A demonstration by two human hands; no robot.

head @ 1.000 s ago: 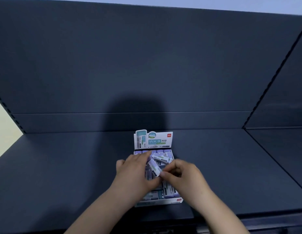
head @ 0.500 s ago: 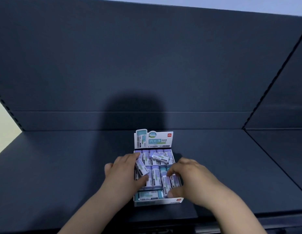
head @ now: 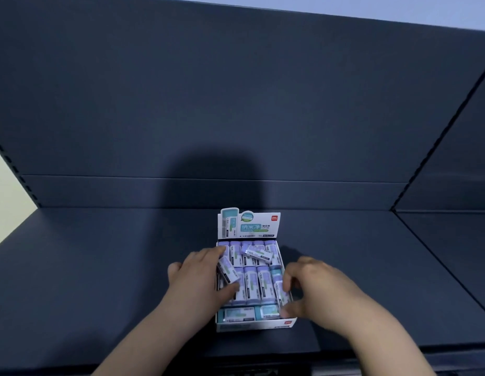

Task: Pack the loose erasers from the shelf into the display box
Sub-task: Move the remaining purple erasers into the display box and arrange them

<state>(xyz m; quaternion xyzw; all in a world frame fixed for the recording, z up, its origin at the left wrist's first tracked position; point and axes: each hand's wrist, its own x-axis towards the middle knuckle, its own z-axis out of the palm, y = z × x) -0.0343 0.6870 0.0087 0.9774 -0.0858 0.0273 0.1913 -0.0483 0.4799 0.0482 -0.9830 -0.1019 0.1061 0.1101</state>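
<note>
Head view. Found box [head: 256, 326] near front edge of shelf [head: 100, 267], nearly full, erasers packed in rows; saw none loose on the shelf itself. Gripped tilted eraser [head: 227, 270] in left hand [head: 195, 283] at box's left side, forefinger at its far end, thumb at its near end, slanted across the rows beneath. Curled right hand [head: 320, 291] onto right eraser [head: 279, 293] in the rightmost column, fingertips at far end, thumb at near end, seemingly pinching it. Noted top eraser [head: 258, 253] askew across back row, touched by neither hand. Judged step: seating the last pieces. Needed to turn tilted eraser parallel to its neighbours, find the gap, press flat rather than force; then square top eraser likewise, steadying box against sliding.
</note>
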